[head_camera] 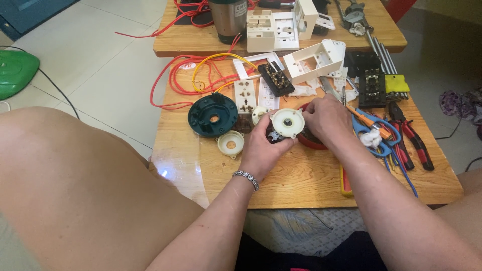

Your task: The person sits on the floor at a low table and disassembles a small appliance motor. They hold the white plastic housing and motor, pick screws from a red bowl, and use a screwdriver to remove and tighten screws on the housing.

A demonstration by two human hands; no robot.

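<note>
Pale floor tiles surround a low wooden desk (pixel 211 175), with a second desk (pixel 191 45) behind it carrying a steel cup (pixel 228 17) and white socket housings (pixel 273 30). Red and yellow wires (pixel 201 75) loop over the near desk's far edge. A dark green round base (pixel 213 115) lies left of centre, with a small cream cap (pixel 231 144) just in front of it and white socket plates (pixel 246 95) behind. Pliers with red handles (pixel 414 138) and blue-handled scissors (pixel 376 133) lie at the right.

At the middle, the left hand (pixel 261 150), a bead bracelet (pixel 246 178) at its wrist, is closed around a cream round disc (pixel 287 123), held tilted just above the desk. The right hand (pixel 326 120) pinches the disc's right edge, its fingers curled over a red round part (pixel 314 143) beneath. The disc looks like light, stiff moulded plastic, likely brittle at its thin tabs; the rim seems the safest place to grip.
</note>
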